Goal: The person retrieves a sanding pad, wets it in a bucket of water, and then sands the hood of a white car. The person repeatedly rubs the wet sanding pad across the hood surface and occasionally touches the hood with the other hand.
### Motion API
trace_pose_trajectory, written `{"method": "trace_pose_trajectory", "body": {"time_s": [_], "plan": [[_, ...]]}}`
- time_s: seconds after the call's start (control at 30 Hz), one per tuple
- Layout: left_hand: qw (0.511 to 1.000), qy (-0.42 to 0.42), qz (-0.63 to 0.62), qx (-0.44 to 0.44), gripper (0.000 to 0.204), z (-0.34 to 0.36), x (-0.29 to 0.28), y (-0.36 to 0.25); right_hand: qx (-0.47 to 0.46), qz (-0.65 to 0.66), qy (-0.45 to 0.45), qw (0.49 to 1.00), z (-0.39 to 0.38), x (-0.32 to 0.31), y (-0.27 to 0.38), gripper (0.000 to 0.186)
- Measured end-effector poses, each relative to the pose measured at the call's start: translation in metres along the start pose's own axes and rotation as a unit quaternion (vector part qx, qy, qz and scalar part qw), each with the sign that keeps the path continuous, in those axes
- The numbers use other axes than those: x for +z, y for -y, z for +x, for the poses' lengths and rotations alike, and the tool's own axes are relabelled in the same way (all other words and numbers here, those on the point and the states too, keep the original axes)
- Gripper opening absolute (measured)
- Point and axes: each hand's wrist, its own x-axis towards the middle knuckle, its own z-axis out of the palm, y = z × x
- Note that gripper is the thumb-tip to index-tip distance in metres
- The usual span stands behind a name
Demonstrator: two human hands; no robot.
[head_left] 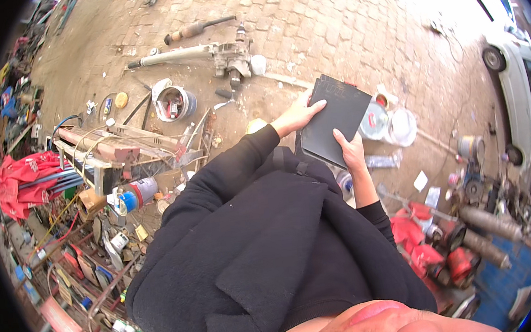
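Observation:
A flat, dark grey rectangular slab (338,115), about the size of a closed laptop, is held tilted in front of my body. Faint marks show near its top edge, and I cannot make out its exact kind. My left hand (297,113) grips its left edge with the thumb on the upper face. From the lower right, my right hand (353,151) holds the near edge, its thumb also lying on top. The other fingers of both hands are mostly hidden beneath or behind the slab.
Beyond my left arm stand a bucket of small parts (175,103) and a long metal axle assembly (207,53) on paving. Clear tubs (401,127) sit right of the slab. A cluttered rack (90,242) lies left; red cloth and metal cylinders (487,222) lie right. White cars (514,78) stand far right.

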Motion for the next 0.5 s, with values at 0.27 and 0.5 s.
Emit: {"method": "trace_pose_trajectory", "body": {"time_s": [0.27,0.5], "plan": [[0.957,-0.231,0.166,0.049,0.073,0.228,-0.032,-0.099,-0.017,-0.040,0.141,0.989,0.266,-0.052,0.111,0.044],[0.922,-0.379,0.016,0.083,0.048,0.389,-0.043,-0.184,-0.021,-0.011,0.194,0.981,0.413,-0.094,0.197,0.026]]}}
